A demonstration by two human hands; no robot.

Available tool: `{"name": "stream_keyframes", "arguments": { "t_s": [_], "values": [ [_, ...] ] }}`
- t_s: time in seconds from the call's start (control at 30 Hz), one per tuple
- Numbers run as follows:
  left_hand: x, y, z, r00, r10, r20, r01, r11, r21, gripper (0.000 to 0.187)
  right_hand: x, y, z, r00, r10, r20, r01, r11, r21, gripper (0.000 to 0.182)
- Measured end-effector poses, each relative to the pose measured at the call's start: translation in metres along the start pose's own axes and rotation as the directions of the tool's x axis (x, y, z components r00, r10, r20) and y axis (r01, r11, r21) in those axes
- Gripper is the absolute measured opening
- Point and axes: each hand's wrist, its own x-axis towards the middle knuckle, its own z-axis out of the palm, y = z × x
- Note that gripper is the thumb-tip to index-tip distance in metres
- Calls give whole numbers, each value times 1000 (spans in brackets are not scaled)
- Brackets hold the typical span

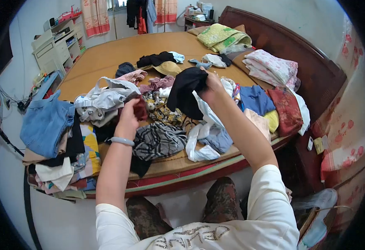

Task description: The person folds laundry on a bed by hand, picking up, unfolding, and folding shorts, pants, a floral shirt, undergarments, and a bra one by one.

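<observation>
My right hand [213,86] is closed on the top of a black garment [185,91], which hangs from it over the pile on the bed. My left hand [129,112], below a bangle on the wrist, grips a dark maroon cloth [140,110]; some of its fingers are hidden. Just behind that hand lies a rumpled white and grey garment [107,98]. A grey and black striped cloth [159,141] spreads out between my forearms. White fabric [200,146] and a blue-grey piece [218,139] lie under my right forearm.
Folded clothes topped by blue jeans [47,121] are stacked at the bed's left corner. A red patterned folded cloth [285,109] and a blue one [256,99] lie to the right. A straw-coloured hat [165,68] and a green-yellow quilt [224,37] are farther back. The wooden headboard [282,41] bounds the right.
</observation>
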Motion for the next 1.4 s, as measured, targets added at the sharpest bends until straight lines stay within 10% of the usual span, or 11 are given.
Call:
{"name": "stream_keyframes", "arguments": {
  "t_s": [0.17, 0.3, 0.4, 0.53, 0.93, 1.1, 1.2, 1.4],
  "values": [
    [-152, -22, 127, 830, 328, 450, -493, 809, 320, 83, -53, 8, 15, 997, 48, -66, -46, 998, 30, 31],
    [-146, -35, 114, 867, 316, 384, -430, 864, 261, 27, -103, 6, 23, 993, 110, -37, -116, 950, -291, 29],
    [-172, 1, 111, 889, 64, 453, -261, 884, 387, 20, -112, -19, -6, 975, 221, 15, -140, 667, -732, 32],
    [-209, 38, 118, 865, -219, 452, -55, 853, 519, 25, -165, -42, -17, 901, 374, 221, -69, 626, -777, 37],
    [-251, 85, 129, 914, 49, 404, -289, 776, 560, 25, -213, -60, -68, 886, 254, 388, 162, 615, -772, 26],
    [-260, 81, 151, 871, 125, 475, -422, 686, 593, 24, -222, -57, -73, 873, 292, 389, 299, 308, -903, 23],
    [-272, 75, 169, 843, 195, 501, -498, 635, 590, 22, -226, -68, -60, 874, 399, 279, 441, -408, -799, 16],
    [-273, 100, 164, 874, 171, 455, -429, 711, 557, 23, -241, -78, -87, 941, 205, 270, 237, 171, -956, 20]
  ]
}}
